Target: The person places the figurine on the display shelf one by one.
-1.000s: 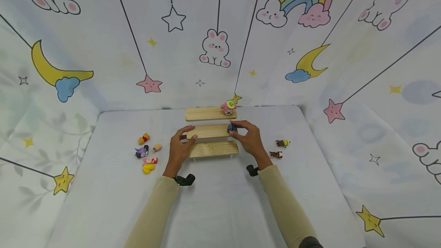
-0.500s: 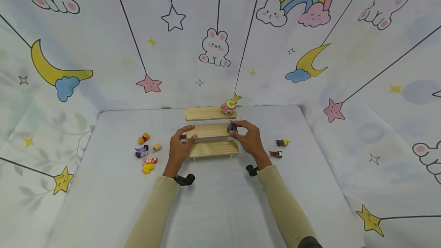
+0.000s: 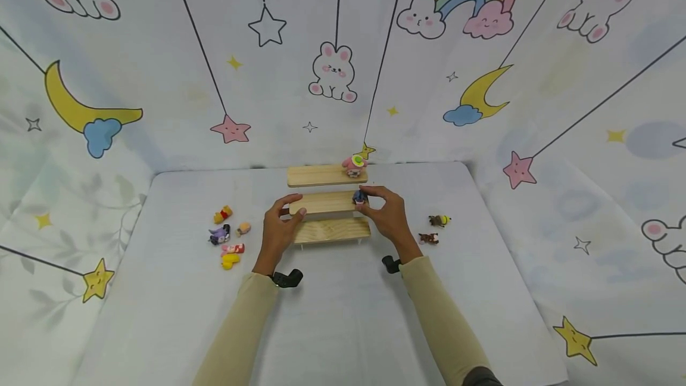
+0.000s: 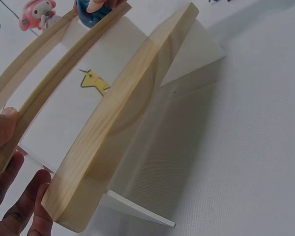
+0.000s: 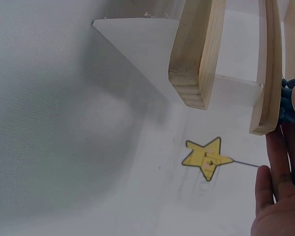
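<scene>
A stepped rack has three pale wooden boards. My left hand (image 3: pixel 277 232) grips the left end of the middle board (image 3: pixel 321 203), thumb at the front edge and fingers behind. At that board's right end, my right hand (image 3: pixel 391 216) pinches a small blue toy figurine (image 3: pixel 359 197) between thumb and index finger. In the right wrist view, the blue figurine (image 5: pixel 287 105) is partly covered by the fingers. A pink toy figurine (image 3: pixel 354 167) with a green and yellow round piece on its head stands at the right end of the back board (image 3: pixel 316 176). The front board (image 3: pixel 332 230) bears no figurine.
On the left of the table (image 3: pixel 332 326) lie several toys, among them a red and yellow bear figurine (image 3: pixel 223 214), a purple figurine (image 3: pixel 220 234) and a yellow duck (image 3: pixel 230 261). Two brown figurines, one with yellow (image 3: pixel 440 220), lie to the right.
</scene>
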Action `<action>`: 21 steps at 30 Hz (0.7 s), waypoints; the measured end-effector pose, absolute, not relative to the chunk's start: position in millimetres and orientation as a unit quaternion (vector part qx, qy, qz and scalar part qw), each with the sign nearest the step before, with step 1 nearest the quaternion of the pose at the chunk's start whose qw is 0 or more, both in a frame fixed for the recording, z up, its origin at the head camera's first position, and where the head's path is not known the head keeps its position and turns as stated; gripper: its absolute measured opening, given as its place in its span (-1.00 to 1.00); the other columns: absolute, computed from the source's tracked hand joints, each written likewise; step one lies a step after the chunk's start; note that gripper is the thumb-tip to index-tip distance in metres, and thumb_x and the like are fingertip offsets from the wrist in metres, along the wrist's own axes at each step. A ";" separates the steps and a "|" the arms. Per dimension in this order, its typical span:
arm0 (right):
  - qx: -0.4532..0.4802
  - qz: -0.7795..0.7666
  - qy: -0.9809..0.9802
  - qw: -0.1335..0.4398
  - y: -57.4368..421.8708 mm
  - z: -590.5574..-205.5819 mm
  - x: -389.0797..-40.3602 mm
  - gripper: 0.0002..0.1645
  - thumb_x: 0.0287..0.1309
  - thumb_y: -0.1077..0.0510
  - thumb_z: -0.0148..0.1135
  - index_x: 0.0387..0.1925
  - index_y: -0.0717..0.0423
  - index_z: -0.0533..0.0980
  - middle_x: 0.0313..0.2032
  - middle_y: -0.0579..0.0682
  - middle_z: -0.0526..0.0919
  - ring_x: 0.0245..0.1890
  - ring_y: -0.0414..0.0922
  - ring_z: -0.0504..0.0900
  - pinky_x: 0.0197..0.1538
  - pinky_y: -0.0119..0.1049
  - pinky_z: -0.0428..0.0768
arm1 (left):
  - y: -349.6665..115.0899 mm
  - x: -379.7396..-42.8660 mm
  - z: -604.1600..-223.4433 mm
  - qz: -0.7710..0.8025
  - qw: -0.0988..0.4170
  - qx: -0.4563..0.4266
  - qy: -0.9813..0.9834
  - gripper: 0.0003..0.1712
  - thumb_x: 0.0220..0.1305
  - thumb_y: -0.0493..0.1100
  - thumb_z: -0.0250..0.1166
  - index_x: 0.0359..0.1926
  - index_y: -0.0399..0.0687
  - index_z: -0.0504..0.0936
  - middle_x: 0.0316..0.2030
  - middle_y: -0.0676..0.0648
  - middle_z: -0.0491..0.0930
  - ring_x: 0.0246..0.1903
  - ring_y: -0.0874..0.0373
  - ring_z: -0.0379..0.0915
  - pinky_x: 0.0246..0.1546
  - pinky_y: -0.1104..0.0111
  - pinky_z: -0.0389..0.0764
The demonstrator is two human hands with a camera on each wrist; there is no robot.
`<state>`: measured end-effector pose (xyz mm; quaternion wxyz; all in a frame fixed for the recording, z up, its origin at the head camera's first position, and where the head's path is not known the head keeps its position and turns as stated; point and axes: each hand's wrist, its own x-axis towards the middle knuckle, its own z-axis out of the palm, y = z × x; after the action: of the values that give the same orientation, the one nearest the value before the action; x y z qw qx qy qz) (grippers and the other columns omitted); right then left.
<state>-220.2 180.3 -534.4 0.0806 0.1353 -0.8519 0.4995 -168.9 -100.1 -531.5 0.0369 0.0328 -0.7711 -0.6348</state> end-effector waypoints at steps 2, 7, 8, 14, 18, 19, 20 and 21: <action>0.132 0.499 -0.853 0.080 180.7 -534.1 -220.0 -0.38 -0.03 0.02 0.56 0.14 -0.08 0.62 0.08 -0.08 0.68 0.15 -0.07 0.60 0.29 0.03 0.45 | -100.2 -168.7 -531.8 -0.636 0.036 0.033 -0.770 -0.53 0.32 -0.14 0.36 0.24 -0.02 0.58 0.31 -0.11 0.43 0.08 -0.12 0.44 0.00 0.16 0.53; 0.116 0.496 -0.856 0.088 185.5 -532.9 -218.9 -0.36 -0.03 -0.01 0.57 0.15 -0.09 0.61 0.09 -0.15 0.67 0.18 -0.12 0.58 0.33 0.01 0.42 | -100.9 -169.3 -532.9 -0.637 0.038 0.029 -0.770 -0.53 0.32 -0.14 0.36 0.24 -0.02 0.58 0.30 -0.09 0.45 0.06 -0.09 0.45 -0.02 0.20 0.54; 0.112 0.494 -0.857 0.091 187.3 -532.4 -218.3 -0.35 -0.03 -0.01 0.57 0.16 -0.10 0.61 0.09 -0.16 0.67 0.18 -0.13 0.58 0.33 0.01 0.42 | -100.9 -169.6 -533.3 -0.637 0.039 0.027 -0.769 -0.53 0.32 -0.14 0.36 0.24 -0.02 0.58 0.30 -0.09 0.45 0.06 -0.08 0.45 -0.03 0.22 0.54; 0.103 0.494 -0.856 0.117 204.2 -530.3 -214.3 -0.33 -0.05 -0.02 0.58 0.17 -0.23 0.59 0.12 -0.20 0.65 0.16 -0.14 0.58 0.29 0.03 0.44 | -101.9 -170.7 -536.0 -0.640 0.048 0.014 -0.767 -0.52 0.31 -0.14 0.36 0.24 -0.05 0.58 0.31 -0.13 0.44 0.04 -0.05 0.47 -0.09 0.26 0.57; 0.087 0.488 -0.859 0.131 219.5 -531.6 -211.4 -0.33 -0.06 -0.08 0.57 0.17 -0.25 0.59 0.12 -0.23 0.65 0.14 -0.15 0.59 0.30 0.04 0.43 | -102.7 -170.2 -536.0 -0.641 0.048 0.014 -0.766 -0.52 0.31 -0.12 0.36 0.23 -0.04 0.58 0.31 -0.12 0.44 0.04 -0.08 0.47 -0.07 0.23 0.55; 0.083 0.489 -0.858 0.133 223.4 -532.0 -210.7 -0.33 -0.07 -0.08 0.57 0.16 -0.23 0.59 0.12 -0.22 0.65 0.14 -0.15 0.59 0.30 0.05 0.43 | -102.5 -170.0 -535.7 -0.641 0.048 0.014 -0.766 -0.52 0.31 -0.12 0.36 0.23 -0.04 0.58 0.31 -0.12 0.44 0.05 -0.11 0.47 -0.07 0.22 0.55; 0.081 0.492 -0.856 0.136 227.4 -532.7 -210.0 -0.33 -0.07 -0.07 0.57 0.16 -0.21 0.60 0.12 -0.21 0.65 0.13 -0.13 0.59 0.30 0.05 0.43 | -102.4 -169.8 -535.2 -0.641 0.047 0.015 -0.766 -0.52 0.31 -0.12 0.36 0.23 -0.04 0.58 0.31 -0.13 0.44 0.06 -0.13 0.47 -0.06 0.21 0.54; 0.076 0.493 -0.855 0.139 231.4 -533.8 -209.5 -0.33 -0.07 -0.07 0.57 0.16 -0.18 0.60 0.11 -0.21 0.65 0.13 -0.13 0.59 0.30 0.07 0.42 | -102.2 -169.4 -534.9 -0.642 0.046 0.015 -0.765 -0.52 0.31 -0.12 0.36 0.24 -0.04 0.58 0.31 -0.13 0.44 0.08 -0.15 0.46 -0.05 0.21 0.54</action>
<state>-209.5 231.4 -533.8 0.1394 0.0765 -0.8552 0.4933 -169.4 -102.2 -534.9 0.0464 0.0152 -0.7649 -0.6423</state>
